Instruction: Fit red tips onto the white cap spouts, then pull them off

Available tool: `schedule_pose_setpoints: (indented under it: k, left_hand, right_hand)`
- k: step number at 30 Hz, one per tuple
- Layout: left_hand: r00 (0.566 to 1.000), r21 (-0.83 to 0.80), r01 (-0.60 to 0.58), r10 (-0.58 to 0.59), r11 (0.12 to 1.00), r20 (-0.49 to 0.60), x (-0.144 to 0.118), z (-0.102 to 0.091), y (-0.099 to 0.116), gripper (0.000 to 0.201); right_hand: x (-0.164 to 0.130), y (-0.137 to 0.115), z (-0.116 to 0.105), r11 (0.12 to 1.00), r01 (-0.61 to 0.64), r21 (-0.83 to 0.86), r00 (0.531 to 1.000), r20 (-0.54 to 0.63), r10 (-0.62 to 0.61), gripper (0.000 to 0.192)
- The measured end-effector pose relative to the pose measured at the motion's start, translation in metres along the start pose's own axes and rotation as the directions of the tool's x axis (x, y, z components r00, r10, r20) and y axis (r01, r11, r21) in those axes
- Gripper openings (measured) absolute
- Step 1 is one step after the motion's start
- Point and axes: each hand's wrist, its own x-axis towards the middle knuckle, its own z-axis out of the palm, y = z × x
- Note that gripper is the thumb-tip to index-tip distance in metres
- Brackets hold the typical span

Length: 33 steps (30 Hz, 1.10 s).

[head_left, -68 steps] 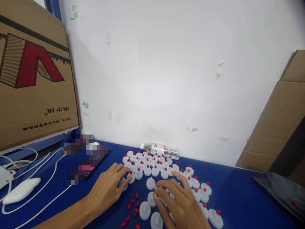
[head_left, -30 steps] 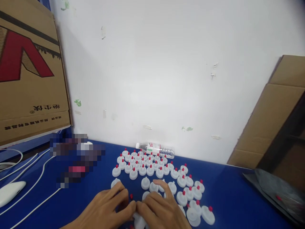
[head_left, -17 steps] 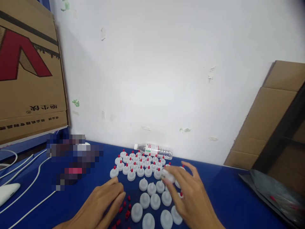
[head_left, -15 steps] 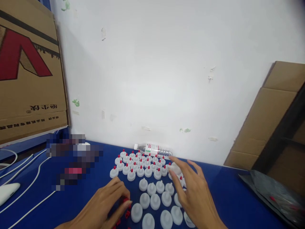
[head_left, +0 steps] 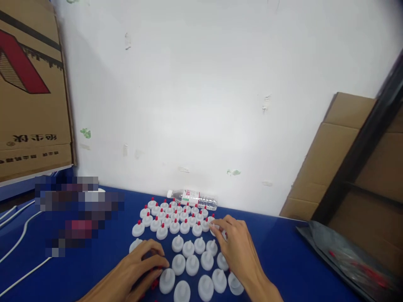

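Several white caps with red tips (head_left: 170,216) stand in rows on the blue table (head_left: 283,251). In front of them stand several plain white caps (head_left: 192,265) without tips. My right hand (head_left: 237,249) reaches to the right end of the tipped rows and pinches a white cap (head_left: 215,228) there between thumb and fingers. My left hand (head_left: 140,266) lies at the near left, its fingers curled together over loose red tips (head_left: 154,284). Whether a tip is between its fingers is hidden.
A clear water bottle (head_left: 192,198) lies against the white wall behind the caps. A cardboard box (head_left: 28,105) stands at the left and flat cardboard (head_left: 333,167) leans at the right. A dark plastic bag (head_left: 346,256) lies at the right; white cables (head_left: 22,235) at the left.
Both hands met over one cap near me. Then my right hand carried a white cap up to the right end of the tipped rows, while my left hand curled over the red tips.
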Motion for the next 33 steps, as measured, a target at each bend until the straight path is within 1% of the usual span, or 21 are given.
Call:
schedule_pose_setpoints:
  k: [2,4,6,9,14,18,21,24,27,30,33]
  left_hand:
    - [0.998,0.001,0.034,-0.034,0.999,0.044,0.001,-0.002,0.001,0.027]
    - [0.998,0.002,0.041,-0.041,0.999,0.055,0.002,-0.003,0.003,0.027]
    - [0.999,-0.006,0.041,-0.040,0.999,0.035,0.002,-0.002,0.003,0.026]
    - [0.999,-0.035,0.044,-0.045,0.998,-0.030,0.002,0.002,0.001,0.027]
    - [0.999,-0.047,0.024,-0.026,0.999,-0.035,0.000,0.005,-0.002,0.029]
    - [0.999,-0.042,0.030,-0.029,0.999,0.019,0.000,0.001,0.001,0.031]
    - [0.997,-0.034,0.062,-0.060,0.998,0.058,0.001,-0.002,0.005,0.029]
    - [0.992,-0.024,0.061,-0.058,0.998,0.110,0.001,-0.005,0.007,0.031]
    - [0.991,-0.024,0.056,-0.053,0.998,0.120,0.002,-0.007,0.008,0.033]
    - [0.997,-0.025,0.021,-0.020,0.999,0.076,0.001,-0.006,0.007,0.035]
    - [1.000,-0.012,-0.012,0.012,1.000,0.014,-0.001,-0.004,0.004,0.037]
  right_hand:
    - [-0.001,0.000,0.003,1.000,0.004,-0.002,1.000,0.013,-0.004,0.038]
    - [-0.002,-0.001,0.005,1.000,0.003,-0.001,1.000,0.026,-0.003,0.036]
    - [-0.002,-0.003,0.005,1.000,0.006,0.003,0.999,0.052,-0.006,0.033]
    - [-0.003,-0.004,0.005,0.999,0.035,-0.004,0.994,0.102,-0.035,0.036]
    - [-0.003,0.001,0.008,0.996,0.082,-0.040,0.992,0.104,-0.078,0.045]
    - [-0.005,0.006,0.011,0.988,0.137,-0.075,0.985,0.113,-0.128,0.044]
    - [-0.004,0.007,0.006,0.980,0.162,-0.114,0.980,0.133,-0.146,0.042]
    - [-0.002,0.007,-0.004,0.975,0.123,-0.184,0.987,0.130,-0.099,0.040]
    - [-0.001,0.006,-0.010,0.976,0.075,-0.206,0.994,0.095,-0.056,0.039]
    - [-0.003,0.005,-0.008,0.987,0.063,-0.145,0.990,0.135,-0.043,0.036]
    - [-0.006,0.005,-0.004,0.994,0.052,-0.094,0.982,0.186,-0.034,0.038]
